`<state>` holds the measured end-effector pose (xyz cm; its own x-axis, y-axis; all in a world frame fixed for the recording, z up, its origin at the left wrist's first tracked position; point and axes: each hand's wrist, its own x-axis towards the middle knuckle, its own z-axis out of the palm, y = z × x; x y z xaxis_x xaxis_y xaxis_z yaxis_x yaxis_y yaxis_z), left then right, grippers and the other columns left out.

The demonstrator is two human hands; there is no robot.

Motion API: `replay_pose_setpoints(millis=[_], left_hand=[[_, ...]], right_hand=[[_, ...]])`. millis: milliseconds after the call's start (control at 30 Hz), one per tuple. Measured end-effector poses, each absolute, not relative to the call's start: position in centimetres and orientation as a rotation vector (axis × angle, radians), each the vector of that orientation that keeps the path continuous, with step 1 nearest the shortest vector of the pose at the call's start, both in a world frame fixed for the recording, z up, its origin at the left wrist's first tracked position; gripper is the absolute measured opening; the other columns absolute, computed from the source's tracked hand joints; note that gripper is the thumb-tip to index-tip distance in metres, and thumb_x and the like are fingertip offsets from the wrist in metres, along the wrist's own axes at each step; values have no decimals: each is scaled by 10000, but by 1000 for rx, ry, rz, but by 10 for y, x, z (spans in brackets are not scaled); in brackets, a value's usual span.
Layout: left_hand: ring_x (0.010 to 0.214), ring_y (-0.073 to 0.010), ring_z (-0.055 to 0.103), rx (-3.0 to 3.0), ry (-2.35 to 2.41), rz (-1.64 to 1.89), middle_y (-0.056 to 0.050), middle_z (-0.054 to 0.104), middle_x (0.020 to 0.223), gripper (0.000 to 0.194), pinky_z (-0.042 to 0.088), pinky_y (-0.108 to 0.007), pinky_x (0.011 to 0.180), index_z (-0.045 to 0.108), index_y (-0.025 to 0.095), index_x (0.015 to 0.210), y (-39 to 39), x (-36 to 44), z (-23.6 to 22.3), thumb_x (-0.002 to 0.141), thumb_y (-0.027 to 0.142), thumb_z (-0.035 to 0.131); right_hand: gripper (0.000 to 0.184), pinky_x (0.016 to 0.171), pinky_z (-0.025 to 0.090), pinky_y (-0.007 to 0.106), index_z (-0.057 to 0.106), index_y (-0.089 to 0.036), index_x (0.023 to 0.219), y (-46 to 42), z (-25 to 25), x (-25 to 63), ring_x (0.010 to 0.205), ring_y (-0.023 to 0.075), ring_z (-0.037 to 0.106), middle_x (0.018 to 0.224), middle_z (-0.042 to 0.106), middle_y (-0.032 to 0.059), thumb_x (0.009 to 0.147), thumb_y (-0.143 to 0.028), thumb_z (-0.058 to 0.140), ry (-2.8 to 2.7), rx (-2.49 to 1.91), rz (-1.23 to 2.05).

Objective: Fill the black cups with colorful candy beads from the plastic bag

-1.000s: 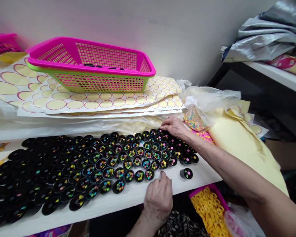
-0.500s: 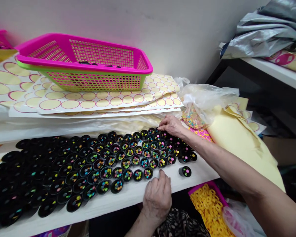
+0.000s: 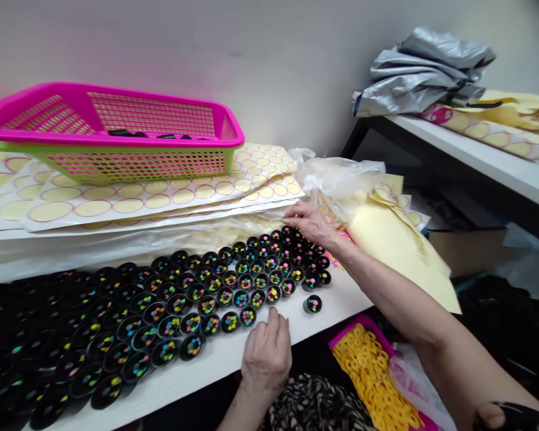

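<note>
Rows of small black cups [image 3: 206,305] cover the white table, with colourful beads lying inside many of them. My right hand [image 3: 312,224] reaches over the far right cups, its fingertips pinched together above the back row; whatever they hold is too small to make out. Near the table's front edge, my left hand [image 3: 267,353] is closed with its fingers curled, close to the front cups. Its palm is turned away, so anything inside is hidden. A single black cup [image 3: 313,304] with pink beads stands apart at the right front.
A pink and green basket [image 3: 148,164] sits on sheets of round stickers [image 3: 197,191] behind the cups. Clear plastic bags [image 3: 341,179] and yellow paper [image 3: 390,239] lie at right. Below the edge, a pink bin holds yellow rings [image 3: 368,365]. A shelf [image 3: 476,146] juts in at right.
The view has swung to the right, so the table and basket appear further left. My right hand is still over the back right cups, its fingertips slightly above them. My left hand stays curled.
</note>
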<state>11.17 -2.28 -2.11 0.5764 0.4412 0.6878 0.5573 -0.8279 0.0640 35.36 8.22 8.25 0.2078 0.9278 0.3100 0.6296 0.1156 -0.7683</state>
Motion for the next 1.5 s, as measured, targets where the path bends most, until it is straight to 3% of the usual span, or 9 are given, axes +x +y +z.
replay_pose_setpoints(millis=[133,233,333,500,800,967,1133,1300,1500], left_hand=[[648,-167,485,-2619,-811,-1082,-134,654,1030,242,376,-311,580,609,102,949,-22,114,-22,723,163,671],[644,-168,485,-2623,-814,-1066,-130,656,1026,239,374,-313,578,608,106,940,-22,114,-23,718,163,677],[655,-173,490,-2630,-818,-1056,-124,655,1033,241,375,-314,583,607,112,943,-23,114,-23,716,156,676],[668,-176,492,-2642,-808,-1034,-120,650,1052,265,379,-315,592,604,114,963,-23,113,-24,712,153,679],[666,-181,482,-2641,-822,-1053,-136,649,1040,268,391,-322,593,605,97,963,-25,113,-23,707,139,675],[673,-183,483,-2654,-865,-1039,-140,651,1024,233,394,-325,593,615,91,947,-28,112,-20,724,144,655],[669,-179,479,-2647,-914,-1048,-146,649,1028,228,390,-325,585,623,87,937,-30,110,-21,721,153,655],[667,-174,478,-2681,-934,-1050,-144,647,1035,227,385,-323,586,625,88,937,-31,109,-23,720,150,648],[649,-167,479,-2695,-975,-1051,-141,649,1033,203,366,-319,568,629,94,921,-31,108,-24,730,163,637]], right_hand=[[120,610,374,250,638,-148,708,17,88,382,621,116,483,631,559,-16,695,-256,588,-1149,-1705,350],[77,546,348,249,595,-158,659,-39,62,398,540,111,441,544,503,-34,677,-220,554,-1008,-1889,388],[66,581,370,264,586,-170,642,-76,27,403,594,137,489,596,543,-10,669,-201,534,-1100,-2021,406],[110,697,396,291,617,-181,706,-87,5,396,737,164,540,765,590,39,734,-214,516,-1245,-2162,211],[124,694,382,299,593,-176,727,-85,9,396,747,173,538,779,602,44,771,-183,477,-1324,-2271,193],[87,660,391,281,556,-186,722,-50,48,374,695,151,512,716,553,12,789,-228,520,-1268,-1879,201],[103,677,374,268,543,-182,681,37,88,324,691,130,492,694,525,-6,782,-164,537,-1641,-1581,350],[103,698,339,281,566,-175,668,105,68,297,741,151,461,691,538,2,747,-110,570,-1948,-1595,346],[91,704,311,289,616,-174,696,120,50,294,769,168,420,740,577,19,764,-126,580,-2118,-1683,345]])
